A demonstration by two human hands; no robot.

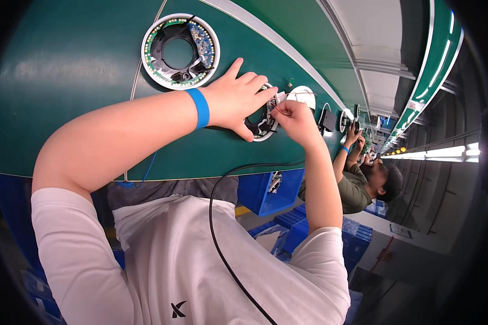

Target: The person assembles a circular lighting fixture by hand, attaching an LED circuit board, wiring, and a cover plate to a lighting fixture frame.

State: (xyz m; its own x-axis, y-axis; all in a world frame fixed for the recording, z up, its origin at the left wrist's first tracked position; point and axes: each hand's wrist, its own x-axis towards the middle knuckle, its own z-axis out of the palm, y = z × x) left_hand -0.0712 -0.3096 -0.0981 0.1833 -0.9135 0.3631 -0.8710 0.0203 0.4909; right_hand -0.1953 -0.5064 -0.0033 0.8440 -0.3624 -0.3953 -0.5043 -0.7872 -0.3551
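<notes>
From where I sit, I see the smaller ring-shaped unit [263,129] lying flat on the green counter [81,70], between the near and far edges, its component side facing up. Being round, it has no long axis, but its narrow circuit board [271,107] runs lengthwise between those edges, on the ring's right side. The left hand [243,96] is open over the ring, palm down, fingers splayed toward the far edge and the board, thumb at the near rim. The right hand [295,116] is closed in a pinch at the board; what lies between its fingertips is too small for me to tell. Thin reddish wires [297,93] stretch rightward past that hand, across a white disc [305,97] just beyond. Farther left and closer to the far edge, I see a larger ring unit [156,50] face up, its blue board on the right.
</notes>
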